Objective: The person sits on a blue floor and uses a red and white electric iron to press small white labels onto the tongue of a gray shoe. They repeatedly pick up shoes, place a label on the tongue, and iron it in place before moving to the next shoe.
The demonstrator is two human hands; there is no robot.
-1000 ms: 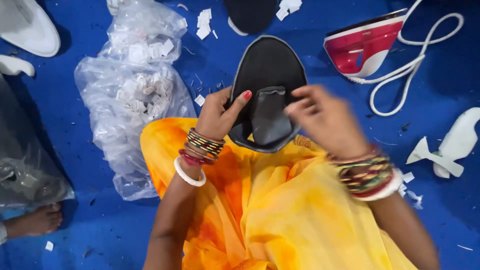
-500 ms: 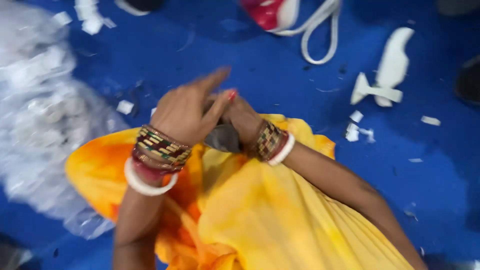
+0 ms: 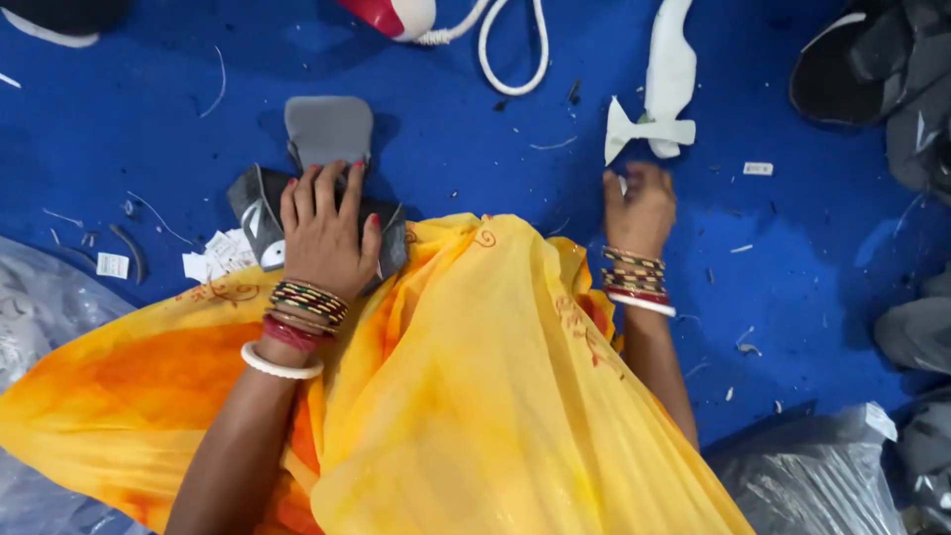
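Observation:
My left hand (image 3: pixel 325 235) lies flat, palm down, fingers spread, on a grey and black shoe upper piece (image 3: pixel 327 134) that rests on the blue floor (image 3: pixel 475 168). My right hand (image 3: pixel 639 208) reaches out over the floor toward a white cut-out shape (image 3: pixel 662 89), its fingertips just below it; I cannot tell whether they pinch anything. Both wrists carry several coloured bangles. Yellow-orange cloth (image 3: pixel 446 396) covers my lap.
A red and white iron (image 3: pixel 391 15) with a white cord (image 3: pixel 510 45) lies at the top. Dark shoe parts (image 3: pixel 872 69) sit at the top right. Clear plastic bags lie at the lower right (image 3: pixel 822 476) and left edge (image 3: pixel 40 307). Small white paper scraps (image 3: pixel 213 258) litter the floor.
The dark shoe piece, held up in both hands before, now lies on the floor under my left hand. My right hand has left it and reached right, toward the white cut-out.

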